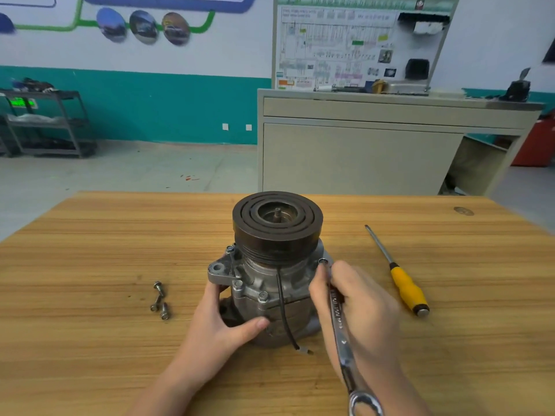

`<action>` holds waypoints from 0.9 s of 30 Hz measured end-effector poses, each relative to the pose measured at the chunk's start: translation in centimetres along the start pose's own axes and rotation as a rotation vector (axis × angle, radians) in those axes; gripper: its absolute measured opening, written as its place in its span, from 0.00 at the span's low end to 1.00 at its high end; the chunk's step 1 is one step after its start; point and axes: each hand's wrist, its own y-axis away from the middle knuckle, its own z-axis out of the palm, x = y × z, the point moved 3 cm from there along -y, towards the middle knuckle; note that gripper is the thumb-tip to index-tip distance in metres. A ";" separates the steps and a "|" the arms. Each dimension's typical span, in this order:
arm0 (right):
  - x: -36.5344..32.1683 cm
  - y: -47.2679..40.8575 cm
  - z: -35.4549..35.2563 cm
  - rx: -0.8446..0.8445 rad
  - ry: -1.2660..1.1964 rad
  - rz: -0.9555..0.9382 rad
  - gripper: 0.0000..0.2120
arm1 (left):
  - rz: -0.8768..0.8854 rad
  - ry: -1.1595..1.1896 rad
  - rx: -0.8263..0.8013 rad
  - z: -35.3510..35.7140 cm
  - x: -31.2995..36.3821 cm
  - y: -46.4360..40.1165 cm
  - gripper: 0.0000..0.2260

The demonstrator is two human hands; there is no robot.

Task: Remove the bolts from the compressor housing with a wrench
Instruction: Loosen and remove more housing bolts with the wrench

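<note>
A grey metal compressor [270, 283] with a dark pulley [277, 225] on top stands upright on the wooden table [90, 250]. My left hand [222, 319] grips its lower left side, thumb across the front. My right hand [354, 307] holds a steel combination wrench [342, 334], whose far end sits at a bolt [322, 261] on the housing's right flange. The wrench's ring end [365, 402] points toward me. Other bolts [263, 295] still sit in the front and left flanges. Three removed bolts [159, 300] lie on the table to the left.
A yellow-handled screwdriver [402, 280] lies on the table to the right of my right hand. A black wire [283, 313] hangs down the compressor's front. Beyond the table stand a beige cabinet [375, 145] and a metal shelf cart [48, 121].
</note>
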 end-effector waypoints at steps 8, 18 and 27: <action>7.2 -0.3 -1.0 -0.054 -0.983 0.840 0.15 | -0.030 0.036 0.008 -0.1 -0.2 -0.1 0.39; 8.5 -3.2 -2.1 0.133 -0.796 0.671 0.23 | -0.020 0.028 0.018 -0.1 -0.5 -0.5 0.43; 1.3 0.5 -0.1 0.121 -0.183 0.177 0.17 | 0.000 0.026 0.043 -0.1 -0.5 -0.4 0.39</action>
